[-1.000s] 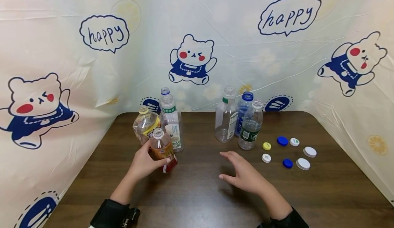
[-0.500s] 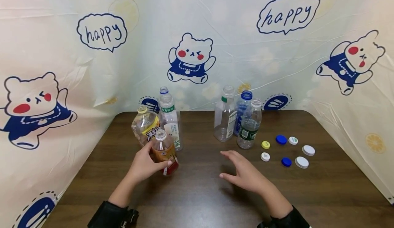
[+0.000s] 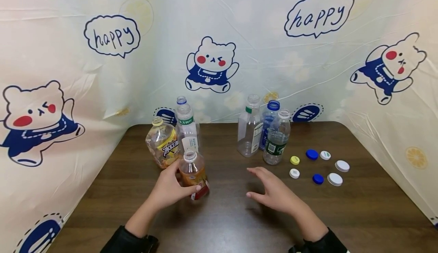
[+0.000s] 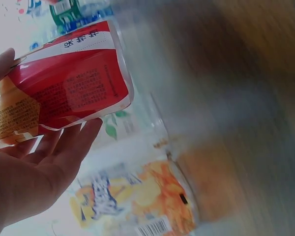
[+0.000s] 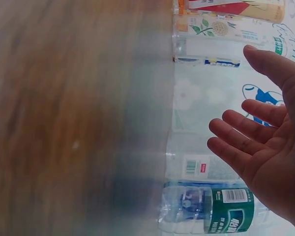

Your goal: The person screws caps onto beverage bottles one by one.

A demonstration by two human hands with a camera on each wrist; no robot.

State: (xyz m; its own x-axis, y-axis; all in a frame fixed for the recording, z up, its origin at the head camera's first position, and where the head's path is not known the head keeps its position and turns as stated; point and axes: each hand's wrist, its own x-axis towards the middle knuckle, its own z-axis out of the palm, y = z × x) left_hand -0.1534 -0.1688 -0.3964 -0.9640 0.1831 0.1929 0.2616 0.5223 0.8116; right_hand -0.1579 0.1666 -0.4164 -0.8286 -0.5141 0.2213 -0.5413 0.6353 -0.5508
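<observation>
My left hand (image 3: 169,186) grips a capless plastic bottle (image 3: 193,173) with an orange and red label, thumb on the near side and fingers round the far side. In the left wrist view the bottle (image 4: 73,81) lies across the palm, its red label facing the camera. Behind it stand a yellow-labelled tea bottle (image 3: 163,143) and a clear bottle (image 3: 188,129) with a green neck band; a blue-rimmed bottle (image 3: 181,100) is mostly hidden. My right hand (image 3: 273,192) hovers over the table with fingers spread and nothing in it; the right wrist view shows its bare palm (image 5: 270,157).
At the back right stand a tall clear bottle (image 3: 250,131), a blue bottle (image 3: 268,122) and a green-labelled water bottle (image 3: 275,141), all capless. Several loose caps lie right of them, among them a yellow cap (image 3: 294,160) and a blue cap (image 3: 318,179). A printed curtain (image 3: 273,63) hangs behind the table.
My left hand has moved right and slightly nearer with the orange and red bottle, away from the yellow-labelled one. The right hand has stayed almost still.
</observation>
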